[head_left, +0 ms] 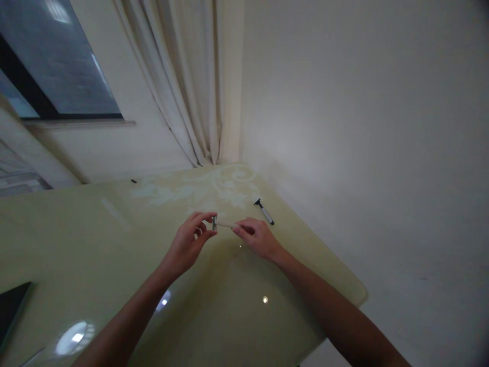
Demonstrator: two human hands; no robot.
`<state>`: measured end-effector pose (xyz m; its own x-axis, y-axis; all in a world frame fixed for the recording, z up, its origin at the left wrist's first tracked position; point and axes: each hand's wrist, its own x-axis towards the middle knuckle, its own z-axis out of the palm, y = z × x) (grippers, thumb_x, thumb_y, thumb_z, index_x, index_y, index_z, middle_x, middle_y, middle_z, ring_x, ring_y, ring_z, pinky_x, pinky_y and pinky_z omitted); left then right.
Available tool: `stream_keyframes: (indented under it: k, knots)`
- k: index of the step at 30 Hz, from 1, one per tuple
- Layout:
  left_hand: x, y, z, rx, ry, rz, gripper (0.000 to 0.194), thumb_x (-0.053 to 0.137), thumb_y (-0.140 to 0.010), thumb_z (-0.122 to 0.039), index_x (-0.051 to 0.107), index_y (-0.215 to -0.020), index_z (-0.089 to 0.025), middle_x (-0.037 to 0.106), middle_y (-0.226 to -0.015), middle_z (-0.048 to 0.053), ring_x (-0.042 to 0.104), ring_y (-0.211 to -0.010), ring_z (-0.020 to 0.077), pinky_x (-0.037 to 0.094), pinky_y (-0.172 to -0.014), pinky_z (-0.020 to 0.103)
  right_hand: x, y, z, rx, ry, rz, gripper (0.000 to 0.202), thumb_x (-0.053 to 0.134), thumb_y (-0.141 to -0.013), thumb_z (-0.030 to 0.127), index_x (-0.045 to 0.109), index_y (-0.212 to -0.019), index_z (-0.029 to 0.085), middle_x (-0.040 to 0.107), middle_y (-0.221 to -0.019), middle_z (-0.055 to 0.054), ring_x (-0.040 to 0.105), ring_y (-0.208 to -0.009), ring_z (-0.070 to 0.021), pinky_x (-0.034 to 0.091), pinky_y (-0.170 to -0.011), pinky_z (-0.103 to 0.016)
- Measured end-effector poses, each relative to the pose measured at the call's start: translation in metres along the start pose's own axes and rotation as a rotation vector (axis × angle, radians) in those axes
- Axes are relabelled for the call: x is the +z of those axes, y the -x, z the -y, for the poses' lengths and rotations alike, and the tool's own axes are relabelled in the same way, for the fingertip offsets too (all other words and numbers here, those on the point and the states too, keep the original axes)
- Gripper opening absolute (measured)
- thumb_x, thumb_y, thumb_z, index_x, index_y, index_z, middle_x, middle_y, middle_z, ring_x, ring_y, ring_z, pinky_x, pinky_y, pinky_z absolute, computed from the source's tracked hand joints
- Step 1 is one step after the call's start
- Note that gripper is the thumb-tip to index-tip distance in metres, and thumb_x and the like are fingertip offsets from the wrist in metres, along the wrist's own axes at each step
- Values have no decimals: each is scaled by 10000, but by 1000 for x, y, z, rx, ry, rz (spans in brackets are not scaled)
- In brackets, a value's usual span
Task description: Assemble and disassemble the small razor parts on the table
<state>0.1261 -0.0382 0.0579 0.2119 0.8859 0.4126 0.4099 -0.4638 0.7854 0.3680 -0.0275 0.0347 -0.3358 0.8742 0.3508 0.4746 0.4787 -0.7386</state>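
Observation:
A pale-handled razor (pixel 225 224) is held level above the glossy table between my two hands. My left hand (pixel 191 235) pinches its head at both ends, thumb below and index finger above. The handle's far end is gripped by the thumb and fingers of my right hand (pixel 256 235). Just beyond my right hand, a second razor (pixel 266 212) with a black head and a grey-and-black handle lies on the table. Fine detail of the held razor's head is too small to make out.
The pale green table (pixel 183 306) has a white scroll pattern and bright reflections. A small black piece (pixel 133 181) lies near its back edge. A dark flat object (pixel 13 311) sits at the left. Curtains (pixel 183 76) and a wall (pixel 362 127) border the table.

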Motion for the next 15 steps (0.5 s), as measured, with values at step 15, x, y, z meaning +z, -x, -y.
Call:
stream_keyframes:
  k: [15]
  knots:
    - [0, 0, -4, 11, 1, 7, 315, 674, -885, -300, 689, -1197, -256, 637, -1018, 26, 595, -727, 130, 523, -655, 278, -1, 0, 1, 17, -10, 1, 418, 577, -1001, 524, 752, -831, 185, 598, -733, -14, 531, -694, -153, 373, -661, -275]
